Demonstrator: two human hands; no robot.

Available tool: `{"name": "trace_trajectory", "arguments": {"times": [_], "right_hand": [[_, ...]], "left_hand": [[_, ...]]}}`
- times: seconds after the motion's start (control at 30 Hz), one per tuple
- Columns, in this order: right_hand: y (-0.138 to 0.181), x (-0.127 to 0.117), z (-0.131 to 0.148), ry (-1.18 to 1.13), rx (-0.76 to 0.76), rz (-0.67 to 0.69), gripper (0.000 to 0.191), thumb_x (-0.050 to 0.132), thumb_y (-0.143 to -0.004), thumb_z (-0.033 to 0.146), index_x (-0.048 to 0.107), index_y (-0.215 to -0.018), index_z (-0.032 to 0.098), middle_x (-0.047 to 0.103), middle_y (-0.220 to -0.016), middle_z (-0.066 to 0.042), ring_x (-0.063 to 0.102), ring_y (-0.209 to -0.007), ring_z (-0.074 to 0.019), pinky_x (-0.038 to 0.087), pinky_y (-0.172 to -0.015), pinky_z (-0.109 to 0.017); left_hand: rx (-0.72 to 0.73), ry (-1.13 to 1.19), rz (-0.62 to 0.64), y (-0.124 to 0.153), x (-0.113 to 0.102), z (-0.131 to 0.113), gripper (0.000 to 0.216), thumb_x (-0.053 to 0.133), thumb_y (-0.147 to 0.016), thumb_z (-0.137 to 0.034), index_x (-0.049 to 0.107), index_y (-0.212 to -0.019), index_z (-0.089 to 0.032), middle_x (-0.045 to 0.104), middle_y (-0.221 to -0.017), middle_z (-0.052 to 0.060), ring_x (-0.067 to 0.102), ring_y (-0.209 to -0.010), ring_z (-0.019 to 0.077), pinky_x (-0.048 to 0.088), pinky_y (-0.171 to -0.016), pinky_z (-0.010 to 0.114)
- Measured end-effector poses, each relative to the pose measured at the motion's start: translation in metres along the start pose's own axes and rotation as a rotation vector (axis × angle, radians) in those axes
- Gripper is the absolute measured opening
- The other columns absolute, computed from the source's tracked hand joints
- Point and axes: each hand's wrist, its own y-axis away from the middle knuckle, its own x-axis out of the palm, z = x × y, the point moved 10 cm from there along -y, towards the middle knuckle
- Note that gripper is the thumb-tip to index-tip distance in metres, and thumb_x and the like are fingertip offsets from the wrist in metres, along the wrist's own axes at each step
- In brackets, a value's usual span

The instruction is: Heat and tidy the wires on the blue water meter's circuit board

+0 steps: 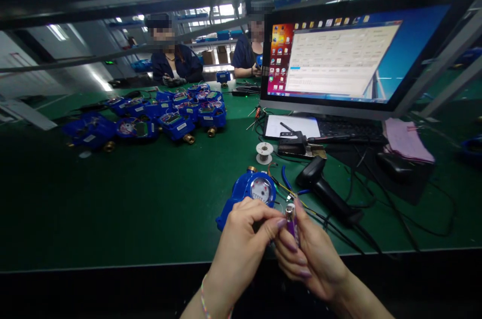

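My right hand [314,251] is closed round a purple lighter [291,223], held upright with its metal top uncovered and the thumb beside it. Right by the lighter, my left hand [248,231] pinches thumb and forefinger together. A thin pale wire [280,204] runs to those fingertips; its end is too small to make out. Just behind my left hand lies a blue water meter [241,189] with a round white dial and a brass fitting, its near part covered by the hand. Coloured leads [283,186] spread out on its right.
Several blue meters [175,123] stand at the back left of the green bench [150,208]. A solder spool [264,153], blue-handled pliers [286,178], a black scanner [324,191] with cables and a soldering iron stand [293,144] lie ahead, below a monitor [339,58]. Two people [175,60] sit opposite.
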Motion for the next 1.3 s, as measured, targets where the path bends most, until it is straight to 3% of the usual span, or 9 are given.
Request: {"name": "trace_trajectory", "arguments": {"times": [0.4,1.13,1.3], "right_hand": [[0.0,0.014,0.0,0.101,0.002,0.084,0.064,0.032,-0.077,0.07,0.039,-0.044,0.016,0.025,-0.03,0.008,0.017,-0.024,-0.0012,0.012,-0.025,-0.013],[0.0,0.004,0.0,0.269,0.029,-0.033,0.068,0.029,-0.068,0.079,0.037,-0.044,0.016,0.023,-0.03,0.009,0.016,-0.024,-0.0008,0.008,-0.026,-0.014],[0.0,0.003,0.002,0.273,0.019,-0.058,0.066,0.035,-0.068,0.078,0.038,-0.044,0.016,0.024,-0.029,0.009,0.017,-0.023,-0.0004,0.009,-0.026,-0.014]], "left_hand": [[-0.145,0.277,0.1,0.002,0.003,0.01,0.011,0.063,-0.075,-0.024,0.067,-0.069,-0.016,0.058,-0.069,0.001,0.048,-0.068,0.0133,0.035,-0.066,0.024],[-0.207,0.311,0.142,0.0,0.003,0.014,0.011,0.063,-0.067,-0.023,0.065,-0.061,-0.014,0.059,-0.064,0.001,0.047,-0.064,0.0131,0.033,-0.065,0.025],[-0.215,0.295,0.142,0.001,0.002,0.015,0.01,0.064,-0.067,-0.022,0.065,-0.061,-0.014,0.058,-0.063,0.001,0.046,-0.063,0.0123,0.033,-0.064,0.024]]}}
